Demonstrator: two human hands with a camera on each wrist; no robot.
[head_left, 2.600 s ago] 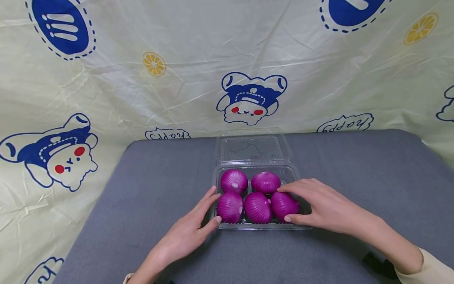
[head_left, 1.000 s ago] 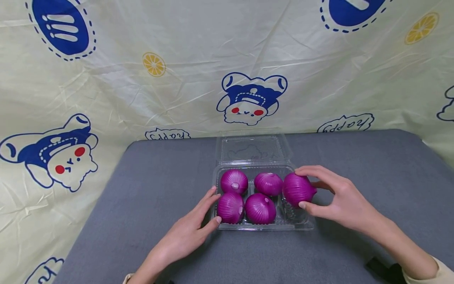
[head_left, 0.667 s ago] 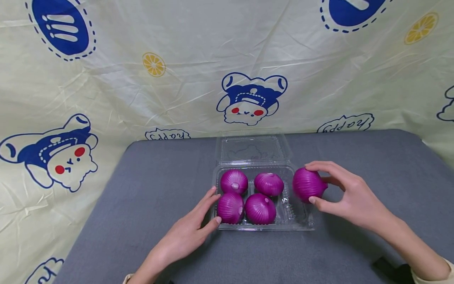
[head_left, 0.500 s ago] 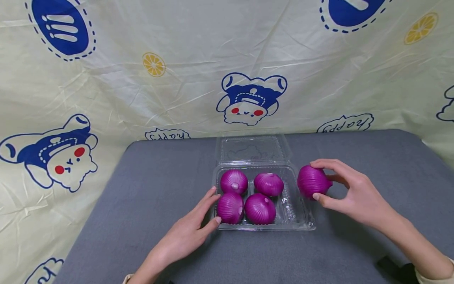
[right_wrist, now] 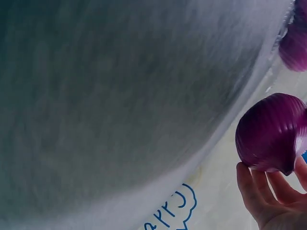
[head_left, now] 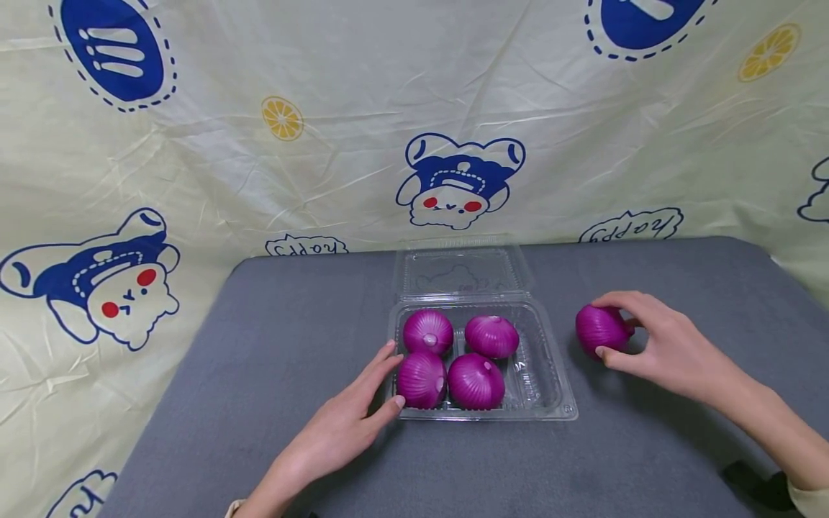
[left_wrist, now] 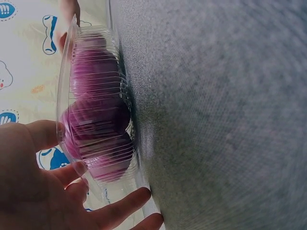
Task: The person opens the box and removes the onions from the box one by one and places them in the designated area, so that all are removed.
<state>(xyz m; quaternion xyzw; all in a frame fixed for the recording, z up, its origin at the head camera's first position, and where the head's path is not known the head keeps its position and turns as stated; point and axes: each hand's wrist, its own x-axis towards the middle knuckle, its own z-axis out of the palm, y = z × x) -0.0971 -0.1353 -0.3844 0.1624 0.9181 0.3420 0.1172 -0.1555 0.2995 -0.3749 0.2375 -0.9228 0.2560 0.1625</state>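
My right hand (head_left: 667, 347) grips a purple onion (head_left: 604, 330) between thumb and fingers, over the grey table to the right of a clear plastic clamshell box (head_left: 545, 360). The right wrist view shows the same onion (right_wrist: 271, 132) with its pointed end toward the palm. Several more purple onions (head_left: 476, 381) sit in the box's left and middle sections, while the right section holds none. At the box's left side rests my left hand (head_left: 343, 428), fingers loosely extended. In the left wrist view its fingertips (left_wrist: 79, 167) lie against the box's rim and ribbed wall.
The box's transparent lid (head_left: 463, 270) lies folded back toward the table's far edge. Behind the grey table (head_left: 291, 324) hangs a pale printed cloth (head_left: 350, 165). A dark strap or band (head_left: 754, 485) shows by the right sleeve.
My right hand took hold of the front right onion, lifted it out of the box and carried it right, beyond the rim. The left hand has stayed in place.
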